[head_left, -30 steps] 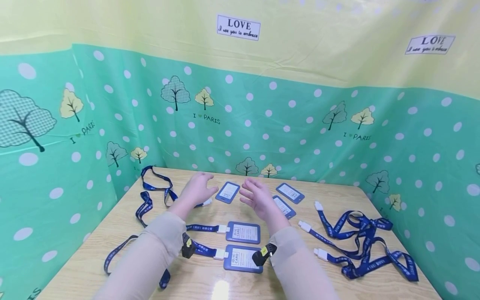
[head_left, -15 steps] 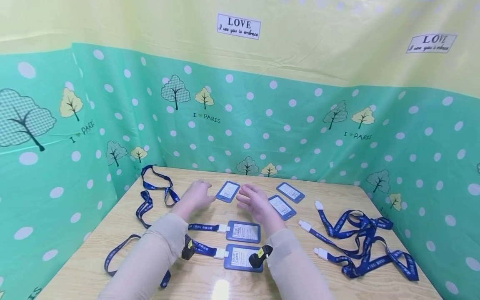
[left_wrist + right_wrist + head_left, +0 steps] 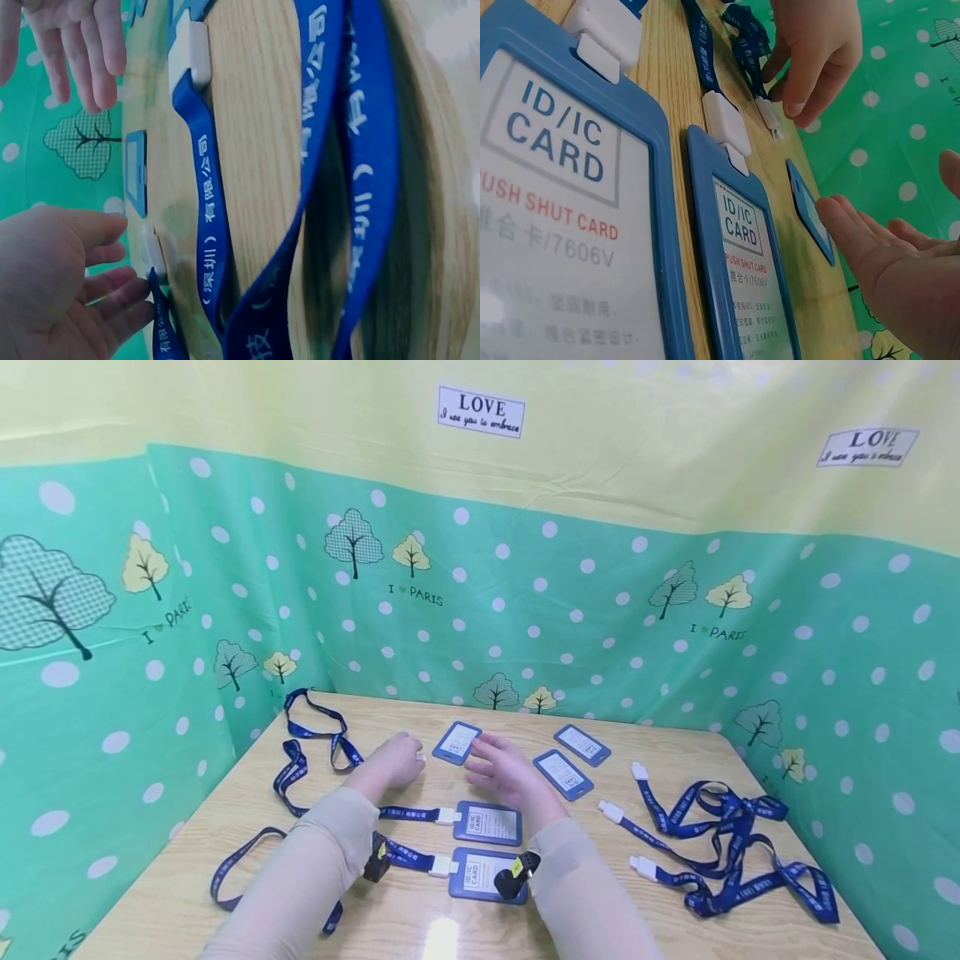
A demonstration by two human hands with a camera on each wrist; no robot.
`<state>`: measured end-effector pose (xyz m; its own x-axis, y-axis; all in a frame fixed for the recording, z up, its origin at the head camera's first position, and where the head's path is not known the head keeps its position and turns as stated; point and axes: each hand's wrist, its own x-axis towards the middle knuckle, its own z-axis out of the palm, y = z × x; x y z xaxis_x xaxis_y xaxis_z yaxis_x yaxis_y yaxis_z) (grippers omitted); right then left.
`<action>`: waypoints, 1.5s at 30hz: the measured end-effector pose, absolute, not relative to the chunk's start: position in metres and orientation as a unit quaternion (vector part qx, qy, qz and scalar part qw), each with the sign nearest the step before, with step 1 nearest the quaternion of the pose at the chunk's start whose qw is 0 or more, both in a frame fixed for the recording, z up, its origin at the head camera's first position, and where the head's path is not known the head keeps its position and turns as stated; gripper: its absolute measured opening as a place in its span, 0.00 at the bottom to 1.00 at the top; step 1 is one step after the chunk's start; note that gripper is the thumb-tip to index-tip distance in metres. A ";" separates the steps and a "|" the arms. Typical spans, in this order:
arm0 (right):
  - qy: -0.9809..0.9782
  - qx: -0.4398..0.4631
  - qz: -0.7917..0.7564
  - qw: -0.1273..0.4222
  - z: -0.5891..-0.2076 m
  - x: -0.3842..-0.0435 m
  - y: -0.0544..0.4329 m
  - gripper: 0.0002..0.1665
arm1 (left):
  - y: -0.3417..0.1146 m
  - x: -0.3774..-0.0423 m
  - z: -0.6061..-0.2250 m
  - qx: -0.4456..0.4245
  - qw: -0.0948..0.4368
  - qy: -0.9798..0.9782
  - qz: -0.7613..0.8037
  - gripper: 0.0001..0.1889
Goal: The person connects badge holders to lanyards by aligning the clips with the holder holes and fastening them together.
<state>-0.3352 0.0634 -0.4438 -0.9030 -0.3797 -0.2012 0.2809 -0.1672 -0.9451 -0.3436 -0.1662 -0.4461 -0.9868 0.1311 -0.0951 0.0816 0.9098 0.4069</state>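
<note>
My left hand (image 3: 395, 766), fingers bent and thumb apart from them, is beside the white clip (image 3: 152, 255) of a blue lanyard (image 3: 163, 322). Whether the fingertips touch the strap is unclear. The right hand (image 3: 508, 774) hovers palm inward, its fingers extended, by the near right edge of a blue card holder (image 3: 457, 743); contact there cannot be told. Closer to me lie two blue holders, the middle one (image 3: 487, 823) and the front one (image 3: 487, 875), each joined to a lanyard by a white clip.
Two loose card holders, the nearer (image 3: 563, 774) and the farther (image 3: 582, 745), lie to the right. Several lanyards (image 3: 731, 839) with white clips are heaped at the table's right side. A green dotted curtain (image 3: 495, 610) surrounds the wooden table (image 3: 600, 927).
My left hand has come down and slightly nearer, with its fingers more bent beside the clip. The right hand has shifted a little left and lower, near the back card holder.
</note>
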 end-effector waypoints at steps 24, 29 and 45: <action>0.625 -0.043 -0.749 0.216 -0.449 -0.333 0.056 0.40 | -0.170 -0.347 -0.450 0.034 0.058 0.979 0.192 0.09; 0.636 -0.048 -0.740 0.213 -0.449 -0.332 0.057 0.41 | -0.168 -0.346 -0.451 0.033 0.053 0.980 0.189 0.11; 0.660 -0.043 -0.721 0.207 -0.444 -0.334 0.071 0.42 | -0.156 -0.343 -0.450 0.022 0.064 0.972 0.227 0.12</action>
